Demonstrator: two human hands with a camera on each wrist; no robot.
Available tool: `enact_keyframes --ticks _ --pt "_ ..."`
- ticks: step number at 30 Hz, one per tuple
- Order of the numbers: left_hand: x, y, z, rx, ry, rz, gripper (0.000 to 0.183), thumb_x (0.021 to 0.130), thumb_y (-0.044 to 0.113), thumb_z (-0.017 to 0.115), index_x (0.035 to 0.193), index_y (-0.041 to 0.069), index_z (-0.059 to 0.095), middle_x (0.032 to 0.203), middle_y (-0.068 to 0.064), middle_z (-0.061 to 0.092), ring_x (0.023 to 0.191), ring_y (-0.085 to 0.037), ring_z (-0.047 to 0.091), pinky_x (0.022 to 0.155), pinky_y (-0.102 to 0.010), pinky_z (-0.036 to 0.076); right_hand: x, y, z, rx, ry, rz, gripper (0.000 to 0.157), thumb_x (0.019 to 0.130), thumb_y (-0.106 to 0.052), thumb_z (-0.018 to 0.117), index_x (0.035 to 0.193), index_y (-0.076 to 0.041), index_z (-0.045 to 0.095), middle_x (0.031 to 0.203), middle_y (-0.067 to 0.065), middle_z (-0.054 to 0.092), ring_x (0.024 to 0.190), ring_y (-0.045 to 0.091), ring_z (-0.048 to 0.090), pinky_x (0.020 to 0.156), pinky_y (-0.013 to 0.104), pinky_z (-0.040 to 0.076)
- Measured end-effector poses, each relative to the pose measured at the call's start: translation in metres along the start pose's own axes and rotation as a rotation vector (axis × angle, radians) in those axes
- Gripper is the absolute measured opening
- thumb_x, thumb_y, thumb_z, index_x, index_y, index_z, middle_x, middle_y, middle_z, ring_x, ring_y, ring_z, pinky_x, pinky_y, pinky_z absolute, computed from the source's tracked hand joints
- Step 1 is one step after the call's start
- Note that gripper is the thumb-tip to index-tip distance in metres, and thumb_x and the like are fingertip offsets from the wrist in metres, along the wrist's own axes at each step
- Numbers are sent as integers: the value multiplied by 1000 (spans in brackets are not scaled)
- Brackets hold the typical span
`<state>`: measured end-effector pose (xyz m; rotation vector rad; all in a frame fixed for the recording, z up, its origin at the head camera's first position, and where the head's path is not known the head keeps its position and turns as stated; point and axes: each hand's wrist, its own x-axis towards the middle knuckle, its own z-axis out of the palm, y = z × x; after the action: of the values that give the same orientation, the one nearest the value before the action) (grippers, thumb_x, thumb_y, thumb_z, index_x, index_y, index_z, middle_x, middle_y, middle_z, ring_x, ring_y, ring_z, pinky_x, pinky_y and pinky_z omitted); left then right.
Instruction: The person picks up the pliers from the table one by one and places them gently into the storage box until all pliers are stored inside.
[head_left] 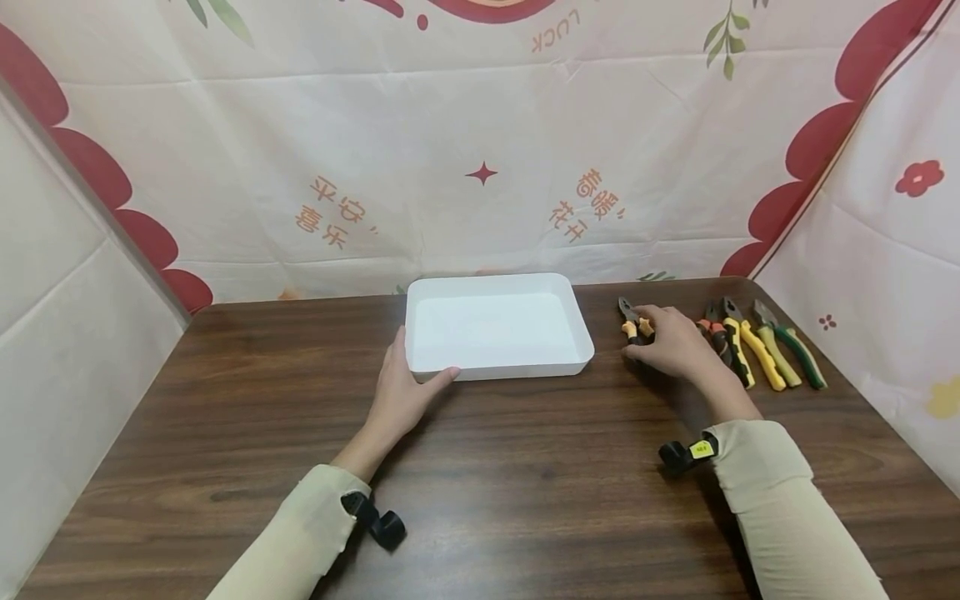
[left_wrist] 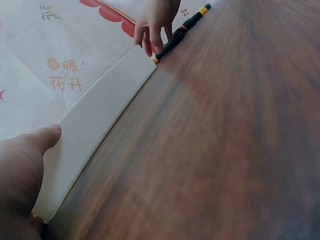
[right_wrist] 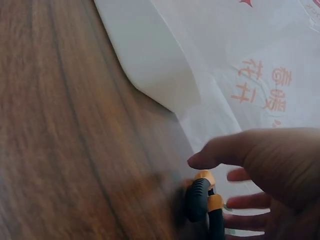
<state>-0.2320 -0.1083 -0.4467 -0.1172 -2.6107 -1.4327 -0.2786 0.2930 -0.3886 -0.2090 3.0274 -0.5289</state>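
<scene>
Yellow-and-black-handled metal pliers near the brown wood-grain desk's far edge are probably risking slippage because the right hand's fingers are standing wide.

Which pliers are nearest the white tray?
The black-and-orange-handled pair at the right hand, lying apart between the white tray and the other pliers farther right.

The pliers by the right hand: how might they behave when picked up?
The pliers would probably feel heavy for their size, as their dark jaws look like metal. The two handles stand apart, so they may swing open or closed. Slipping seems less likely: the ridged black grip looks made for holding.
</scene>
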Motion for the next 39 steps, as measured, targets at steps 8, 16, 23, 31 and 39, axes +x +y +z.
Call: enact_keyframes --ticks 8,16,23,31,39 --pt "0 -4 3 10 -14 -9 110 84 49 79 162 8 13 160 -16 33 150 -31 34 122 -54 31 -4 -4 6 -25 37 178 82 91 -52 66 142 10 44 129 36 57 115 51 57 86 63 49" --pt "-1 -1 3 12 -16 -5 111 85 47 80 162 5 12 161 -19 30 151 -34 32 122 -56 31 0 -1 12 -60 31 201 74 90 -41 67 144 4 45 129 33 56 113 49 57 81 62 50" --pt "0 -2 2 13 -15 -3 111 85 47 79 162 6 12 160 -18 31 150 -33 34 121 -56 32 3 0 17 -61 62 192 71 89 -40 68 144 0 48 128 31 56 112 50 56 78 61 49" --pt "0 -2 1 24 -18 -10 112 85 48 79 162 4 11 162 -19 29 151 -34 31 121 -56 31 3 -4 19 -52 82 194 70 87 -39 68 144 -2 49 124 29 55 113 50 54 78 61 48" --pt "0 -1 0 28 -8 -8 112 84 48 79 162 6 11 161 -18 31 150 -34 33 121 -55 32 3 -9 19 -58 44 191 74 85 -39 70 145 -1 48 126 30 50 119 52 45 81 63 45"
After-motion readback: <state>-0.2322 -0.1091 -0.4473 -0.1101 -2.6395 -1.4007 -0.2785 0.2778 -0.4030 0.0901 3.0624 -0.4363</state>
